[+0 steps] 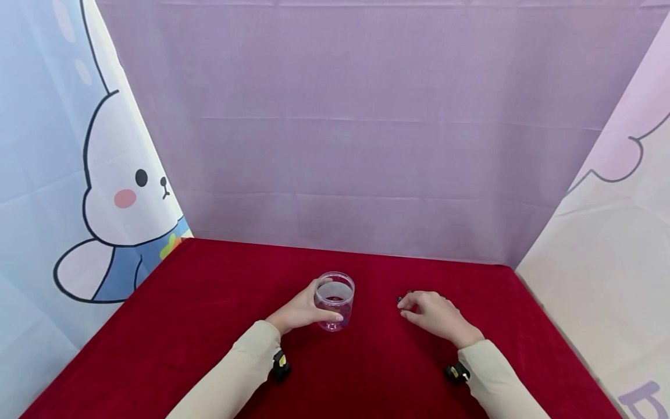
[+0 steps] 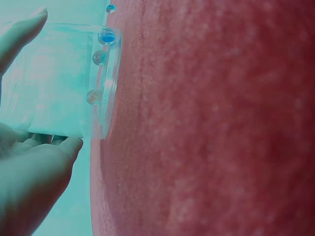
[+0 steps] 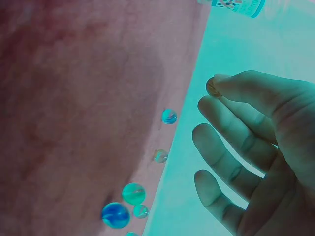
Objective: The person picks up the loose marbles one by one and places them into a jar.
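My left hand grips a clear plastic jar from its left side, thumb across the front. The jar stands upright in the head view. In the left wrist view a blue marble, a clear marble and an orange-tinted marble lie at its bottom. To the right, my right hand hovers over the cloth. Its thumb and forefinger pinch a small brownish marble at their tips; the other fingers are loosely bent. Dark marbles show beside these fingertips in the head view.
Several loose marbles lie on the red cloth, among them a large blue marble, a green marble and a small blue marble. A lilac curtain hangs behind; printed curtains flank the table.
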A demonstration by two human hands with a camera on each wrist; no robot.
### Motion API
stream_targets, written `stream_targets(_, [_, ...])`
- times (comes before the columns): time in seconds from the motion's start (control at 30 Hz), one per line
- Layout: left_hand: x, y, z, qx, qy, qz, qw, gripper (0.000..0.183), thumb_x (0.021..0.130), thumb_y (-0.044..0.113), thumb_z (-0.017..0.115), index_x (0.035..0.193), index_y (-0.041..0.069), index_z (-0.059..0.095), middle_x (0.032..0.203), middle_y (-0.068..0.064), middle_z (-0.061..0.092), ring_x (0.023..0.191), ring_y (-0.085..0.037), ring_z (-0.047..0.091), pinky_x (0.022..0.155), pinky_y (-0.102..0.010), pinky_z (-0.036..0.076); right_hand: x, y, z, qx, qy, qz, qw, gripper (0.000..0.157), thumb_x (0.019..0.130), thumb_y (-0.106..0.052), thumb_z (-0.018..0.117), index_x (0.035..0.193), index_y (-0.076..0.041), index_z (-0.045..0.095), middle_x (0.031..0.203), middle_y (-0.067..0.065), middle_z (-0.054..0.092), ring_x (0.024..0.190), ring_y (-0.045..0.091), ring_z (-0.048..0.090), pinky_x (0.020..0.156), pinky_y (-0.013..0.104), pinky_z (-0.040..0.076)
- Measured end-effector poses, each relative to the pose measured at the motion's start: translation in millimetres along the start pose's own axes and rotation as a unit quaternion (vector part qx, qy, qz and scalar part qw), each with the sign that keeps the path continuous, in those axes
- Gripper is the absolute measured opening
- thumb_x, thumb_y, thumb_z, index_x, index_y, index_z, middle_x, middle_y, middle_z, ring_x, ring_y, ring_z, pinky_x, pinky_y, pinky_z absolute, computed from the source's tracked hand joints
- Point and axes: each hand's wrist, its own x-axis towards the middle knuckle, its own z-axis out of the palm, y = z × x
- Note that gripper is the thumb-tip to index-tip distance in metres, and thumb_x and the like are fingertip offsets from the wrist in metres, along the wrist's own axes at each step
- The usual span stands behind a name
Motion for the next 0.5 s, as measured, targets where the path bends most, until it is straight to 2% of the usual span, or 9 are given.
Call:
stream_targets(0.07, [0.0,-0.2,-0.3,0.0,0.001,0.001,1.0,0.098,0.077,0.035,0.088,0.153,0.014,0.031,0.139,-0.005,0.05,0.129,-0.027,0.045,0.101,-0.051,0.046,0.8,-1.9,-1.2,0.002,0.003,-0.006,1.0,0.013,0.089,-0.016,0.076,0.102,-0.013,0.076,0.094,-0.011,0.068,0.084,0.012,0.064,0.069,0.03,0.052])
stream_targets(0.23, [-0.1,0.1,-0.6,0.0,0.002,0.001,1.0,0.097,0.077,0.034,0.088,0.153,0.014,0.031,0.139,-0.006,0.049,0.129,-0.027,0.044,0.1,-0.051,0.047,1.7,-5.6,-3.3,0.005,0.01,-0.01,1.0,0.014,0.09,-0.018,0.076,0.104,-0.016,0.075,0.094,-0.015,0.067,0.083,0.008,0.061,0.07,0.031,0.051])
stream_targets(0.5, [-0.2,0.3,-0.5,0.001,0.003,0.001,1.0,0.096,0.078,0.033,0.088,0.153,0.014,0.03,0.14,-0.006,0.049,0.129,-0.027,0.044,0.101,-0.052,0.046,3.4,-14.5,-8.4,0.015,0.036,-0.028,0.999,0.014,0.09,-0.017,0.077,0.104,-0.02,0.074,0.095,-0.015,0.066,0.076,0.002,0.057,0.063,0.026,0.049])
